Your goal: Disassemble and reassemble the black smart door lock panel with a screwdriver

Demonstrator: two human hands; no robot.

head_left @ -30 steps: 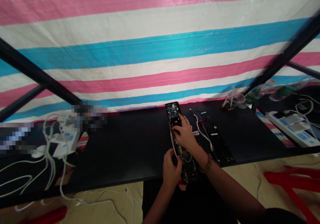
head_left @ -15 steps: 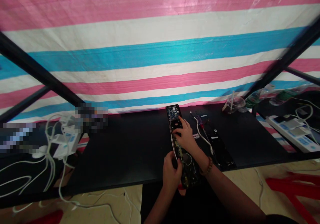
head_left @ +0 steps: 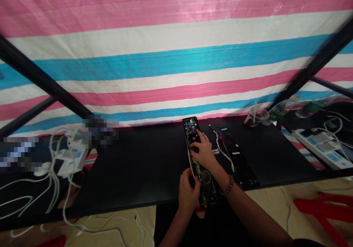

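Note:
A long black electronic device lies opened at the table's front edge, with a blue circuit board showing at its far end. Thin white wires run along its left side. My left hand is closed at the left edge of the casing, its thumb and fingers around the wires; the fingertips are partly hidden. Across the middle of the device lies my right hand, its index finger reaching the lower edge of the board and its thumb at the left side, gripping the casing.
Right of the device are a screwdriver, a white cable and a long black panel. Farther right stand a plastic cup, plastic bottles and a power strip. Tangled white cables hang at the left.
Both hands keep nearly the same places on the device. The right thumb seems slightly shifted along the left side; the camera view has tilted a little.

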